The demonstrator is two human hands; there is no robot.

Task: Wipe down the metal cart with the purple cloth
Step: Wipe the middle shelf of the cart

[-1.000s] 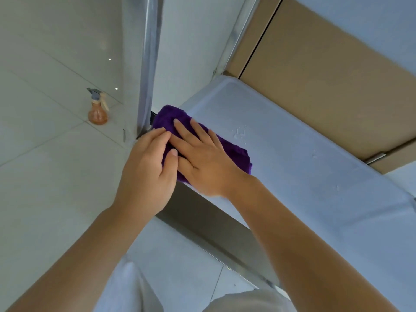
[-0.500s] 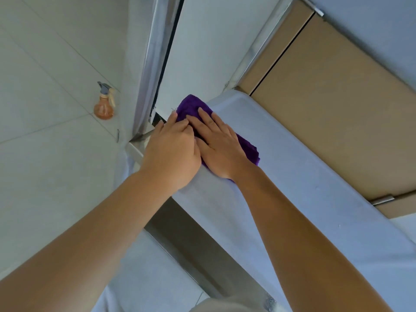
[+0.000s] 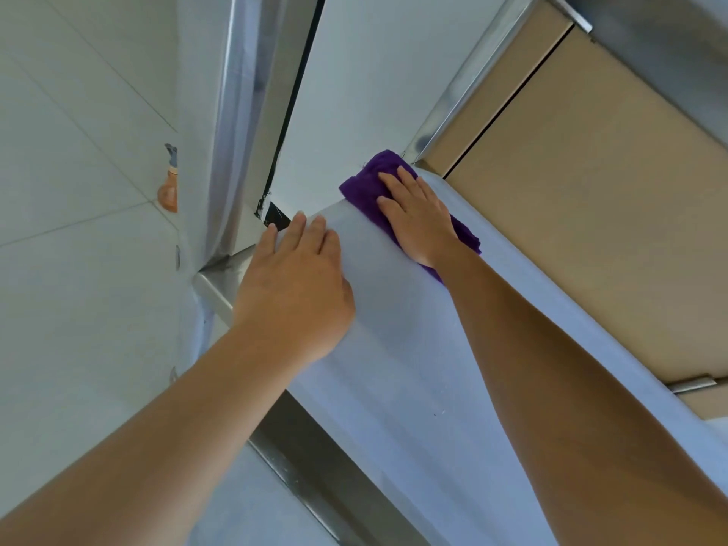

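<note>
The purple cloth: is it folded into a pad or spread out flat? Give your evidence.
Folded. The purple cloth is a thick, bunched pad with layered edges showing past the right hand, which presses on it on the metal cart.

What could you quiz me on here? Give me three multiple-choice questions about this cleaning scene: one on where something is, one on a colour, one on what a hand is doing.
1. Where does the purple cloth lie?
A. on the floor
B. on the cart top, near its far corner
C. draped over the spray bottle

2. What colour is the spray bottle on the floor?
A. orange
B. green
C. black

3. What is the right hand doing?
A. hanging idle
B. gripping the bottle
C. pressing flat on the cloth

Answers: 1 B, the cloth sits at the far end of the metal surface. 2 A, its body is orange. 3 C, its fingers lie straight across the cloth, while the left hand rests on the cart's edge.
</note>
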